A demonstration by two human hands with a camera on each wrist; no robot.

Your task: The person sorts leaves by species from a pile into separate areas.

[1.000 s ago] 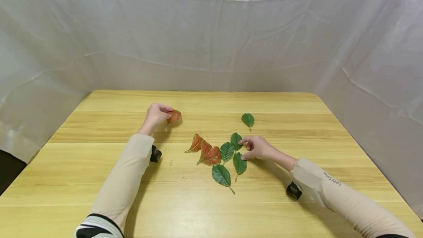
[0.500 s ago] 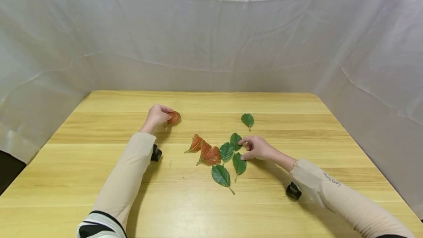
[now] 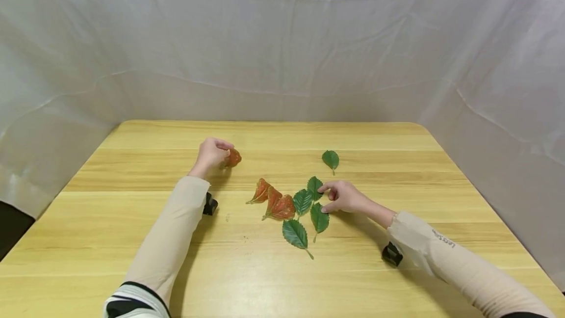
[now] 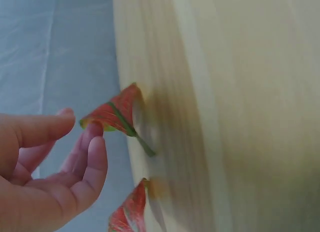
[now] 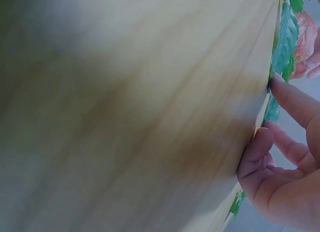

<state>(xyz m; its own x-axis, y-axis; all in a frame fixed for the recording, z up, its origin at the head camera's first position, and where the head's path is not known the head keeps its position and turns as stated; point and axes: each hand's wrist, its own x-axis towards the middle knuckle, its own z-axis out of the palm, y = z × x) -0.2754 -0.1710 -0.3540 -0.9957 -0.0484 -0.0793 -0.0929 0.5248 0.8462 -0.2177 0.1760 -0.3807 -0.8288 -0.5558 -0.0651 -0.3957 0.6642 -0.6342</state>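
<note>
At the far left, my left hand point(image 3: 213, 154) pinches the edge of a red leaf point(image 3: 234, 157). In the left wrist view, that leaf point(image 4: 117, 110) stands tilted with its green stem towards the table, beside the curled fingers of my left hand point(image 4: 55, 167). My right hand point(image 3: 346, 197) has its fingers spread; one fingertip touches an upper green leaf point(image 3: 315, 188) and the thumb touches a lower green leaf point(image 3: 320, 217). Seen from the right wrist, my right hand point(image 5: 290, 167) rests against the table's surface, with a green leaf point(image 5: 286, 36) past the fingertips.
Overlapping red leaves point(image 3: 281, 207) lie mid-table, with another red leaf point(image 3: 261, 191) just behind. Green leaves lie to their right point(image 3: 302, 202) and in front point(image 3: 295, 233); one more green leaf point(image 3: 330, 159) is farther back. Pale cloth point(image 3: 282, 53) surrounds the wooden table point(image 3: 132, 220).
My left hand has moved slightly right, and the red leaf at its fingers has turned and tilted, showing less of its face. My right hand and the leaves on the table stay put.
</note>
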